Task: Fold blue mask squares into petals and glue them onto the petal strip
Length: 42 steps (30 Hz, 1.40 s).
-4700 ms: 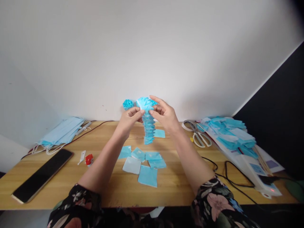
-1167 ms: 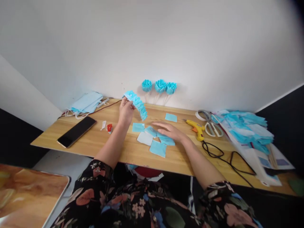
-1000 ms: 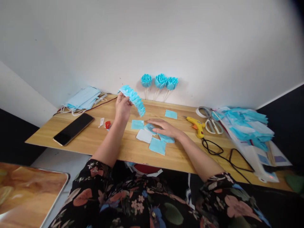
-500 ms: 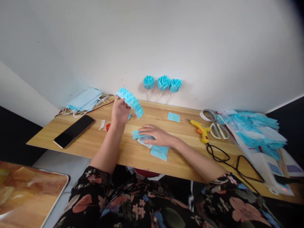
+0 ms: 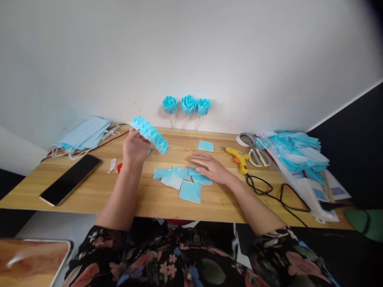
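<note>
While the left hand pinches one end of a pleated blue strip raised above the wooden table, the right hand lies flat, fingers spread, on the loose blue squares near the front edge. A yellow glue gun lies just right of it, and three blue paper roses stand against the wall.

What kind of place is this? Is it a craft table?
Probably yes: a wooden desk used for crafts. A yellow glue gun, scissors and three finished blue roses show it, and the left hand holds a folded blue strip.
</note>
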Tool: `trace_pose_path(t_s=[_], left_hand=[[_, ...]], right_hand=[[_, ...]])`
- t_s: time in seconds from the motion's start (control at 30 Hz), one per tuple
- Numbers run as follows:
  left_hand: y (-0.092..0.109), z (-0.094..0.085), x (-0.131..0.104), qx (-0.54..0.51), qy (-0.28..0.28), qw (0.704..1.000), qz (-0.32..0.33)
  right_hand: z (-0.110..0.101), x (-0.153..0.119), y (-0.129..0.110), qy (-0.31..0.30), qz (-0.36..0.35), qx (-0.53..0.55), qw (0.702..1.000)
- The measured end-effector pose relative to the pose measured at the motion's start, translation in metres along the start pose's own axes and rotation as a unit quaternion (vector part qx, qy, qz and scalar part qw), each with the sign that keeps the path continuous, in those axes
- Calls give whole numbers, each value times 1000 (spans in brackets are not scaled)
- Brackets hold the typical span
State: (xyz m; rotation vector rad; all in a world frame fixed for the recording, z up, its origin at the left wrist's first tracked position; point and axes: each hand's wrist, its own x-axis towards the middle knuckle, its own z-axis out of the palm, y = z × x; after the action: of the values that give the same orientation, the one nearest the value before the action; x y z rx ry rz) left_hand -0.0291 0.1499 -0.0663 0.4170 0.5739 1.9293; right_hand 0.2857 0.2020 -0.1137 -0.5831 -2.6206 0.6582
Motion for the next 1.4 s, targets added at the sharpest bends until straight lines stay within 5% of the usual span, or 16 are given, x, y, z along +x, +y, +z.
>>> trace_pose_path(t_s=[0.23,0.63,0.73,0.87,1.0,1.2,1.4], left_hand=[[-4,0,1,25,4,1000,10],[-12,-10,10,35,27,999,6],[-13,-12,11,37,22,999,5],[-15,-14,13,38,27,999,10],[-17,-16,17,31,33,999,4],[-16,-15,17,29,47,998,-5],[-17,-10,14,27,47,998,-12]], right_hand=[[-2,-1,-6,103,9,-44,994],[4,3,-16,23,-42,-55,997],[3,2,-7,16,7,-94,995],[-4,0,1,83,82,-147,982],[1,5,-18,97,2,-90,991],[28,16,-51,-22,-149,-84,985],[43,16,-44,-9,-97,-153,983]])
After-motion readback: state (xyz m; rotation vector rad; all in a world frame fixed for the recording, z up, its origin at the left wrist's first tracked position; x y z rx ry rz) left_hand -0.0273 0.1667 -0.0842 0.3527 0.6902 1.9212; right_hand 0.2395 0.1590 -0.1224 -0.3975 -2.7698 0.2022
